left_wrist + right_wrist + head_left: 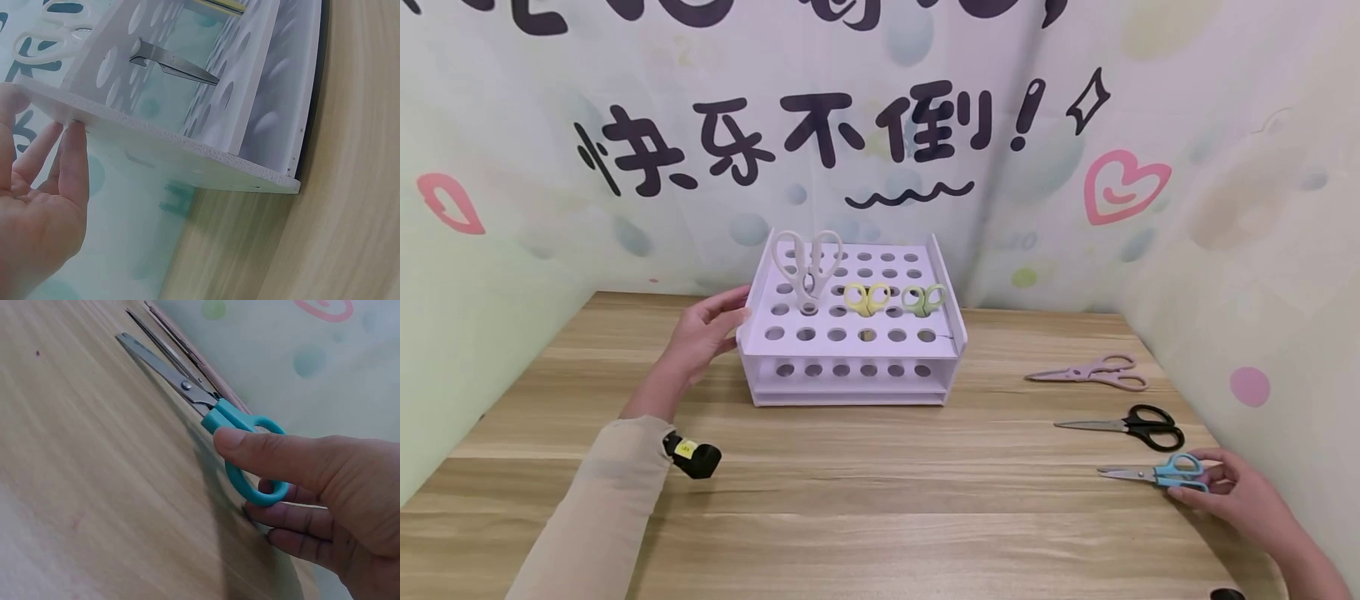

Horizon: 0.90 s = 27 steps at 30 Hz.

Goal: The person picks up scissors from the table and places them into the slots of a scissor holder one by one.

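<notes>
R hand (pixel 1247 500), nearest, lower R: pinches blue scissors (pixel 1170 472) by the handle loops. Thumb lies flat across the handle, other fingers curl in under the loops. So the grip's at the rear end only; pivot & blades stick out clear of the fingertips, pointing L in the head view. In the R wrist view the handle sits up off the table (pixel 850 517), w/ a shadow below; can't tell if the blade tips touch the wood.

Near L: beige sleeve (pixel 595 500) w/ a small black device (pixel 696 457) at the wrist.

Just beyond the blue pair: black scissors (pixel 1138 426), flat on table, blades L. Next out, pink scissors (pixel 1086 372), same way round. Both are apart from the R hand.

Further back, L of ctr: L hand (pixel 700 333) at the white rack (pixel 850 348), fingers extended, fingertips against its L side panel, not wrapped round it. Rack's upright on the table, two tiers w/ rows of round holes.

In the rack's 2nd row from front, L to R: white scissors (pixel 808 293), yellow scissors (pixel 867 308), green scissors (pixel 921 300), all loops up, spaced apart. L wrist view shows a metal blade (pixel 175 62) btwn upper & lower tiers.

Farthest: pale backdrop (pixel 1037 250) behind the table, w/ dark lettering, pink heart (pixel 1097 196), colored dots.
</notes>
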Motion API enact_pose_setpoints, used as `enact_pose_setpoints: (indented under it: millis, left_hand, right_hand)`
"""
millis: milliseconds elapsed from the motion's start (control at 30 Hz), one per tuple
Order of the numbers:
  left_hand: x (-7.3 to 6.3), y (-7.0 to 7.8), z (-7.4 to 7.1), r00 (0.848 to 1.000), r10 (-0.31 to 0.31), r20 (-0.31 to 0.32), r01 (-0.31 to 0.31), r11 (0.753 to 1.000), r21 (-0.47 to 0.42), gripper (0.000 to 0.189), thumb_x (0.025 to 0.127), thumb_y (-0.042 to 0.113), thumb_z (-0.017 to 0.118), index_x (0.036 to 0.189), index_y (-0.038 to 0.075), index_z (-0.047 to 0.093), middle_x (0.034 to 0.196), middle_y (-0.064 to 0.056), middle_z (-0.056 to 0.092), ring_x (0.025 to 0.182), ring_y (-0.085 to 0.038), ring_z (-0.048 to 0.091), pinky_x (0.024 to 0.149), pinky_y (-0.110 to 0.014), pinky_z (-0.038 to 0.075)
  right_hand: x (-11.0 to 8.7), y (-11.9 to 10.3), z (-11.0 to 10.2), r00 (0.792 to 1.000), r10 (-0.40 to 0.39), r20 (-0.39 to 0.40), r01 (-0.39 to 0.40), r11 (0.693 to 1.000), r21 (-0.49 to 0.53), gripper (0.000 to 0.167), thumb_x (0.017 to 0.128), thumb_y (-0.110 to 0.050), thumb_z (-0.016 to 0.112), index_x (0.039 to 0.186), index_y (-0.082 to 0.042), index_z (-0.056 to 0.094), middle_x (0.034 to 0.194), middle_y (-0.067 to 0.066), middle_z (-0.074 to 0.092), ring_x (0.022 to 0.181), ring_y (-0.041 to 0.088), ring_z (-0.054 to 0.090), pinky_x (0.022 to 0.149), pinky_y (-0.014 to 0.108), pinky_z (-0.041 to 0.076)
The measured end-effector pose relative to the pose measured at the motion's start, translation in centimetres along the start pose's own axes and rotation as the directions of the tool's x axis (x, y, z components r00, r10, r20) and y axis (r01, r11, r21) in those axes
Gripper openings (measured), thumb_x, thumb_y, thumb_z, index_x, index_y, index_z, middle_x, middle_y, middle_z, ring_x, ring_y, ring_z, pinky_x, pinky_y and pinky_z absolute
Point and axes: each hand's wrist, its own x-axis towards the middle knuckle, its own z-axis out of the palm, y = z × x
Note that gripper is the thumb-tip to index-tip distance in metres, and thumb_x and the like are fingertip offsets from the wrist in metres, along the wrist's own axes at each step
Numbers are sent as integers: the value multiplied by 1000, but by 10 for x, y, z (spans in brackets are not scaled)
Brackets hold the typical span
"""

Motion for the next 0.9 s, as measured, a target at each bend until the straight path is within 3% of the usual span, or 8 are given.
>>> enact_pose_setpoints:
  millis: [300,433,533,633,900]
  left_hand:
    - [0,2,1,1000,-7,-4,7,1000,-6,57,90,18,60,139,2,37,116,-2,46,94,-8,53,75,-19,50]
    - [0,2,1,1000,-13,-3,13,1000,3,57,90,19,60,140,3,36,118,-2,46,95,-9,52,75,-19,50]
    - [0,3,1,1000,-15,-4,15,1000,12,57,90,20,59,140,3,37,119,-3,45,96,-9,52,75,-19,50]
    - [0,3,1,1000,-16,-5,16,1000,15,57,90,20,59,140,4,37,119,-3,44,96,-8,51,75,-18,50]
    - [-1,3,1,1000,-13,-2,13,1000,-3,57,90,19,60,139,3,36,115,-1,46,94,-8,53,75,-19,50]
  right_hand:
    - [3,-3,-3,1000,-15,18,15,1000,19,55,76,-13,75,116,9,44,84,5,61,69,-6,52,56,20,48]
    - [3,-2,-3,999,-35,-5,35,994,103,43,75,-8,75,112,-6,53,78,-9,64,68,-4,56,55,18,48]
    - [3,-3,-5,998,-46,-36,51,987,151,42,75,-4,75,106,-27,56,75,-17,63,67,-3,57,54,16,47]
    - [2,-6,-7,997,-55,-60,65,982,178,44,76,-4,73,105,-33,58,75,-18,63,66,-2,57,54,15,46]
    - [1,-13,-12,998,-35,-59,48,972,231,34,80,-4,69,106,-27,64,78,-17,63,67,0,59,56,14,46]
